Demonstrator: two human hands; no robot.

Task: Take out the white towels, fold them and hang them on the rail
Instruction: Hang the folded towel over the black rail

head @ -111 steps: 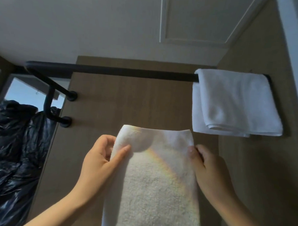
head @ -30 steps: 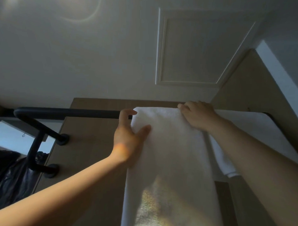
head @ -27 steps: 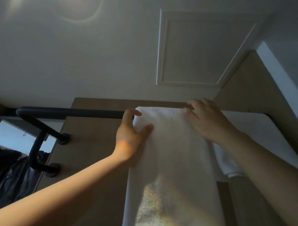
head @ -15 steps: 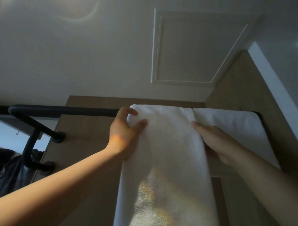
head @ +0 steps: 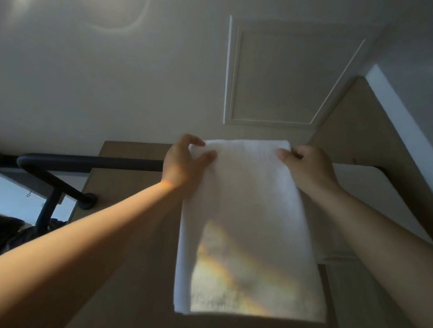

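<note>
Now the left hand [head: 183, 165] and the right hand [head: 308, 169] each pinch one top corner of the white towel [head: 245, 214] near the black rail [head: 88, 161].

Off-white flat ceiling [head: 91, 73] fills the upper field, crossed by a faint curved streak of light [head: 136, 18]. A recessed rectangular ceiling panel with a moulded white frame [head: 287, 78] sits right of centre. A light-brown wood-grain wall board [head: 126, 192] lies below, meeting a second wood-grain side board [head: 354, 129] at the right, which is edged by a white painted strip [head: 403, 121]. At lower left are a bright pale-blue pane [head: 10, 196] and, beneath it, crumpled black plastic sheeting [head: 2, 235].
</note>
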